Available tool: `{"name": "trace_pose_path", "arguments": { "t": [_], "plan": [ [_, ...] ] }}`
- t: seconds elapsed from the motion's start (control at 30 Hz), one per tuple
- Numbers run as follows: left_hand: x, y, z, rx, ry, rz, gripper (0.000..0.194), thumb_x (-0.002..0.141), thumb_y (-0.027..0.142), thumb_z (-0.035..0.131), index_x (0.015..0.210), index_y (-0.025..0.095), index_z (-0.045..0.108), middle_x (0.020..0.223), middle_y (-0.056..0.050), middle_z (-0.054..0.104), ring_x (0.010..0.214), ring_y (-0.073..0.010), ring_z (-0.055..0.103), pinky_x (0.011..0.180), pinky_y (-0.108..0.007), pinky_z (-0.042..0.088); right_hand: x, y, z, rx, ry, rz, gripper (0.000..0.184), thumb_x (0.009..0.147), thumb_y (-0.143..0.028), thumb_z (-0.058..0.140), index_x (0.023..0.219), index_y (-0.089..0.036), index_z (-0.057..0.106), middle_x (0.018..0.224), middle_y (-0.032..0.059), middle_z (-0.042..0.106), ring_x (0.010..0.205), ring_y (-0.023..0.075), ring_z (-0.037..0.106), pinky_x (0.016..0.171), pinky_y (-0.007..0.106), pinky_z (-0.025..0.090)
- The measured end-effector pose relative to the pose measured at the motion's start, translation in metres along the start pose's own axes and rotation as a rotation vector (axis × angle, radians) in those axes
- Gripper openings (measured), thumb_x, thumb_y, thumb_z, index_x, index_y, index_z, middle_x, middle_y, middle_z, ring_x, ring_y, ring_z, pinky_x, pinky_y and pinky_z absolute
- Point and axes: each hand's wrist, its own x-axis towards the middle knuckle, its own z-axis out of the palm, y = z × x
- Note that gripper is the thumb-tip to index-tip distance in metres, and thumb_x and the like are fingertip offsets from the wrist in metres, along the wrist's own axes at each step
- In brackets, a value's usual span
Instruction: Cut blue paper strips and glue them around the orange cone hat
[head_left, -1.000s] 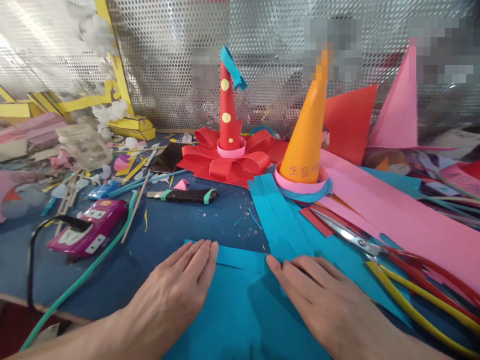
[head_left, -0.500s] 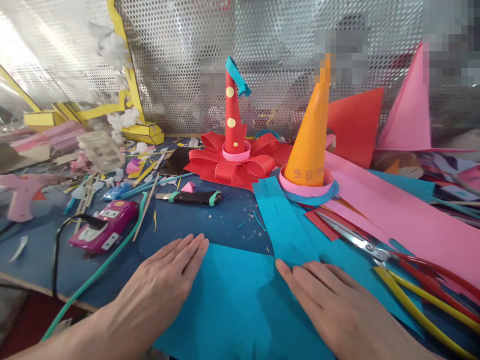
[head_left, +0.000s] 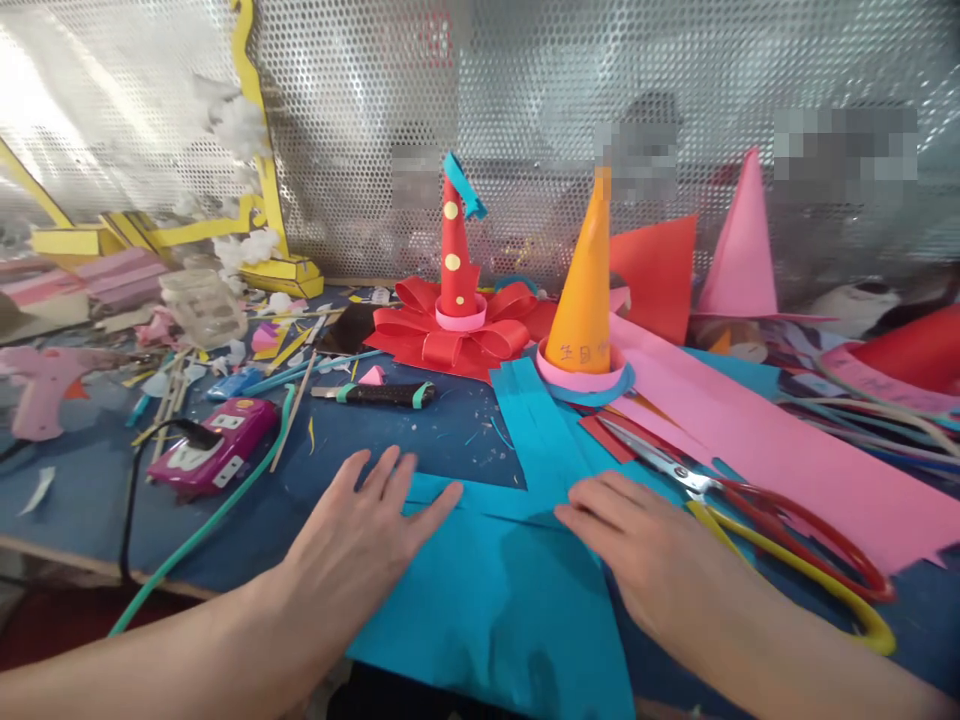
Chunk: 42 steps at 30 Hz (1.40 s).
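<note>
A sheet of blue paper (head_left: pixel 480 580) lies at the table's front edge, with a crease or narrow strip along its far side. My left hand (head_left: pixel 367 525) is over the sheet's far left corner, palm down, fingers spread and thumb reaching onto the strip. At the far right corner, my right hand (head_left: pixel 637 540) has its fingers bunched together on the paper; its thumb side is partly hidden. Beyond it, a second blue paper piece (head_left: pixel 521 415) runs toward an orange cone hat (head_left: pixel 583 300) with a pink band. Large scissors (head_left: pixel 694 480) with red and yellow handles lie right of my right hand.
A utility knife (head_left: pixel 382 394) lies beyond my left hand. Left are a purple power strip (head_left: pixel 217 445), a green cord (head_left: pixel 202 545) and a pink glue gun (head_left: pixel 52 385). Behind stand a red spotted cone hat (head_left: pixel 454 260) and a pink cone (head_left: pixel 742 250). Pink paper (head_left: pixel 750 430) stretches right.
My left hand's fingers have spread and its thumb has moved out over the paper. My right hand's fingers have drawn in at the corner. The view has swung to the right.
</note>
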Motion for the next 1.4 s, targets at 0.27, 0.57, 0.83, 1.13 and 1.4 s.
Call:
{"name": "trace_pose_path", "arguments": {
  "t": [0.27, 0.57, 0.83, 1.13, 1.4],
  "plan": [
    [0.006, 0.008, 0.013, -0.217, 0.11, 0.09, 0.038, 0.087, 0.003, 0.04, 0.12, 0.01, 0.057, 0.122, -0.014, 0.064, 0.108, -0.0222, 0.064, 0.088, -0.033, 0.055, 0.057, -0.037, 0.018, 0.05, -0.175, 0.06, 0.05, 0.088, -0.053, 0.058, 0.113, -0.011, 0.063, 0.101, 0.0084, 0.062, 0.09, 0.0254, 0.052, 0.07, 0.042, 0.051],
    [0.004, 0.02, 0.014, -0.249, 0.197, -0.022, 0.037, 0.094, 0.026, 0.041, 0.121, 0.009, 0.06, 0.119, -0.017, 0.066, 0.105, -0.0269, 0.065, 0.079, -0.036, 0.06, 0.021, -0.04, 0.009, -0.099, -0.139, 0.152, 0.037, 0.09, -0.05, 0.057, 0.093, -0.016, 0.07, 0.104, 0.0056, 0.063, 0.089, 0.0224, 0.051, 0.065, 0.038, 0.046],
    [0.002, 0.02, 0.008, -0.248, 0.084, -0.105, 0.045, 0.097, 0.036, 0.037, 0.132, 0.012, 0.054, 0.124, -0.014, 0.064, 0.11, -0.0262, 0.063, 0.074, -0.035, 0.062, -0.017, -0.022, 0.003, -0.102, -0.038, 0.188, 0.03, 0.094, -0.037, 0.053, 0.103, -0.012, 0.068, 0.1, 0.005, 0.066, 0.085, 0.0222, 0.052, 0.065, 0.039, 0.043],
    [-0.007, 0.022, 0.017, -0.193, 0.163, -0.206, 0.051, 0.097, 0.044, 0.034, 0.131, 0.01, 0.053, 0.128, -0.019, 0.056, 0.115, -0.0281, 0.06, 0.082, -0.035, 0.06, -0.045, -0.012, -0.001, -0.076, -0.022, 0.25, 0.044, 0.102, -0.034, 0.03, 0.122, -0.006, 0.058, 0.098, 0.0092, 0.064, 0.091, 0.0245, 0.055, 0.07, 0.039, 0.045],
    [-0.016, 0.023, 0.027, -0.064, 0.303, -0.036, 0.034, 0.097, 0.024, 0.035, 0.11, 0.016, 0.065, 0.115, -0.015, 0.062, 0.118, -0.0353, 0.055, 0.093, -0.051, 0.052, -0.003, 0.012, -0.015, 0.372, -0.034, 0.396, 0.023, 0.098, -0.021, 0.044, 0.102, -0.016, 0.066, 0.101, 0.0069, 0.064, 0.095, 0.0192, 0.058, 0.086, 0.033, 0.044]
  ]
}}
